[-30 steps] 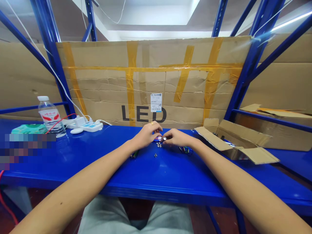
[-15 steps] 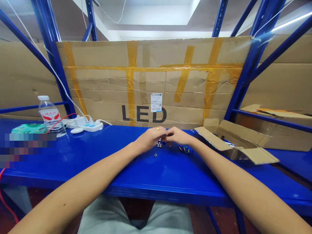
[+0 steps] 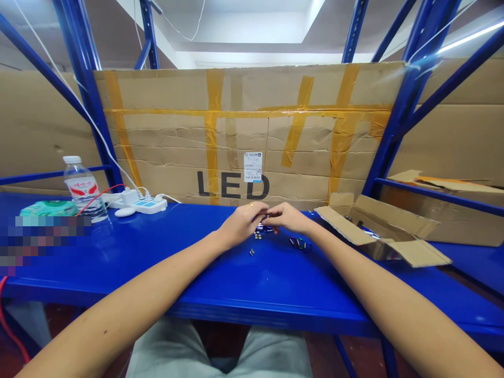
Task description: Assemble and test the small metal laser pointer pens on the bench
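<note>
Above the blue table, my left hand and my right hand meet with their fingers closed and fingertips together. Between and beneath the fingers shows a small shiny blue-and-silver piece; the fingers cover most of it, so its kind is unclear. Several small round silver parts lie just under my hands. Closer to me rests a single small metal part. Right of my right hand is a cluster of dark, iridescent ring-like pieces.
An open cardboard box with items inside stands at the right. On the left are a water bottle, a green packet and a white power strip with cables. A large cardboard panel marked LED stands behind the blue table.
My hands have shifted slightly at the fingertips, and more of the blue-and-silver piece shows beneath them. The loose parts on the table stay where they were.
</note>
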A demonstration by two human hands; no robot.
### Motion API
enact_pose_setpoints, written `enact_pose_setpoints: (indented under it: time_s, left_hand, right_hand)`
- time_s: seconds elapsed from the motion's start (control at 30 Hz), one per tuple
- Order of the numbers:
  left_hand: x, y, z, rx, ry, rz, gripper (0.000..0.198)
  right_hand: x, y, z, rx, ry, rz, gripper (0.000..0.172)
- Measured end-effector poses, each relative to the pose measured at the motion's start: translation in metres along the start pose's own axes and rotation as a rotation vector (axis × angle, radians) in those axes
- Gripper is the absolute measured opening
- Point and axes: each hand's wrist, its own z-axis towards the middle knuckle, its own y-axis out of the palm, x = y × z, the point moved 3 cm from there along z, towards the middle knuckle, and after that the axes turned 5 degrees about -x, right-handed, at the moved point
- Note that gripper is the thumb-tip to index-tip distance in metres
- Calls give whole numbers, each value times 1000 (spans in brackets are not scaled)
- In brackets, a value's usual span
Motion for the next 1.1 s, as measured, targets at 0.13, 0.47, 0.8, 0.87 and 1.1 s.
enact_pose_setpoints:
  time_s: [0.13, 0.47, 0.8, 0.87, 1.1]
  left_hand:
    - [0, -1, 1, 25, -14, -4, 21]
    - [-7, -19, -1, -709, -332, -197, 12]
    - [-2, -3, -10, -903, -345, -364, 8]
    - [-3, -8, -5, -754, -332, -295, 8]
    - [-18, -24, 5, -172, -417, -159, 10]
  right_hand:
    - [-2, 0, 0, 8, 3, -70, 27]
    - [-5, -3, -2, 95, 7, -212, 38]
    - [-2, -5, 1, 135, -60, -392, 38]
    - [-3, -3, 1, 148, -65, -421, 34]
    - [-6, 11, -1, -10, 32, -341, 18]
